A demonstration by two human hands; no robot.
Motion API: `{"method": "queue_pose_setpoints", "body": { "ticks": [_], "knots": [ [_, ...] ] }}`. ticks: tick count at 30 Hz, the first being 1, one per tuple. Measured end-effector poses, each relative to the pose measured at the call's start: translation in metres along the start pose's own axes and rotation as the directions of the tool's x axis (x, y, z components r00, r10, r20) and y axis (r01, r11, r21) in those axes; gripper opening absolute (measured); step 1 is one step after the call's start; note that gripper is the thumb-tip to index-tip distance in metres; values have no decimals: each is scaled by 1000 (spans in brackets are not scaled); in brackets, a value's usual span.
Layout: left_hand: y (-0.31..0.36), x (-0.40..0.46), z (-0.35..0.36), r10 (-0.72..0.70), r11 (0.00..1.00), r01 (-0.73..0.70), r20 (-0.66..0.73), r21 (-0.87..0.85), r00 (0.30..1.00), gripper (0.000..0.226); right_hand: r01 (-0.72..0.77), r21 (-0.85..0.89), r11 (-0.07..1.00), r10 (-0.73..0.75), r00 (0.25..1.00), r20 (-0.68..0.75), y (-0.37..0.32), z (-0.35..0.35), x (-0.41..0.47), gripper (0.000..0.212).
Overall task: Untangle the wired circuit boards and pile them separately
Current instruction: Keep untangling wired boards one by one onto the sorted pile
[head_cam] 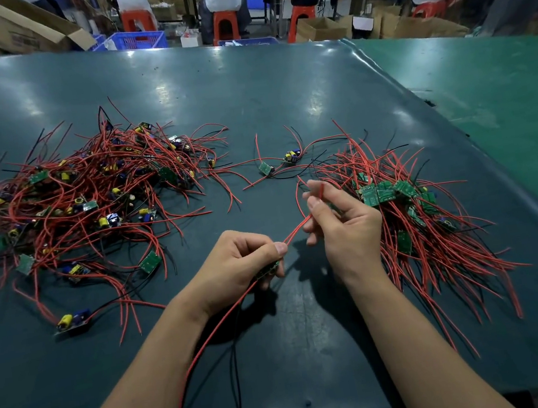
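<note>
My left hand [240, 259] grips one board [267, 270], right hand [338, 218] pinches its red wire [293, 231]; sorted pile [409, 216] at three o'clock, bigger tangle [89, 200] at ten remains.

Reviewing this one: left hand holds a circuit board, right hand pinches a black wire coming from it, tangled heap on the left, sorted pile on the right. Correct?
Not quite. In the head view the wire pinched by the right hand is red, not black. The rest stands: left hand holds a circuit board, tangled heap left, sorted pile right.

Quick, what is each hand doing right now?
Left hand: closed on a small circuit board and its red wire.
Right hand: pinching the same red wire higher up.
</note>
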State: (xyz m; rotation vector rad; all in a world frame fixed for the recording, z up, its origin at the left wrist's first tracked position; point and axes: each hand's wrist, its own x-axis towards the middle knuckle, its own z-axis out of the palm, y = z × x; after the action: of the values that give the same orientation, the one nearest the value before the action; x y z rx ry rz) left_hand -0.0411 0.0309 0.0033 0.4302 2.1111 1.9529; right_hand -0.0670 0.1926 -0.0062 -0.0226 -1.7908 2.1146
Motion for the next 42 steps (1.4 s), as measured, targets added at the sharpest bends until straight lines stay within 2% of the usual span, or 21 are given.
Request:
{"method": "queue_pose_setpoints", "body": {
  "ticks": [4,9,14,16,18,19,21,23,29,35,38,40,42],
  "knots": [
    [-3,2,0,7,1000,-6,-46,22,999,38,35,-63,997,-36,999,-12,1,1,0,23],
    [-3,1,0,1,999,0,-27,35,1000,36,-46,111,993,48,999,-18,0,-5,5,15],
    [-3,1,0,10,999,-8,-41,37,999,37,-76,127,989,78,997,-6,0,-6,5,14],
    [-4,2,3,22,999,-19,-109,29,994,38,-212,174,962,206,977,51,-1,-4,6,7],
    [-6,5,4,19,1000,-21,-208,-8,978,38,-381,141,914,357,919,168,-1,-2,3,23],
    [-7,6,5,21,1000,-24,-234,-11,972,38,-415,77,907,387,891,238,0,-2,1,30],
    [-10,7,6,38,999,-35,-223,15,974,36,-395,-36,918,380,849,368,0,-1,-3,24],
    [-12,6,7,50,998,-42,-183,45,982,35,-364,-59,929,357,846,396,0,-2,-5,14],
    [-9,6,2,39,999,-36,-88,29,995,34,-359,32,933,340,904,259,-5,-2,-1,17],
    [-8,1,-3,16,1000,-17,47,16,999,33,-311,306,900,331,944,-14,-7,-9,11,15],
    [-8,3,-1,47,999,-46,9,-18,999,33,-283,400,872,339,938,-74,-9,-15,16,15],
    [-9,6,3,64,995,-71,-115,-62,991,33,-359,308,881,368,929,28,-11,-13,13,22],
    [-11,10,5,49,985,-85,-222,-153,974,33,-469,92,878,436,865,248,-11,-8,4,46]
  ]
}}
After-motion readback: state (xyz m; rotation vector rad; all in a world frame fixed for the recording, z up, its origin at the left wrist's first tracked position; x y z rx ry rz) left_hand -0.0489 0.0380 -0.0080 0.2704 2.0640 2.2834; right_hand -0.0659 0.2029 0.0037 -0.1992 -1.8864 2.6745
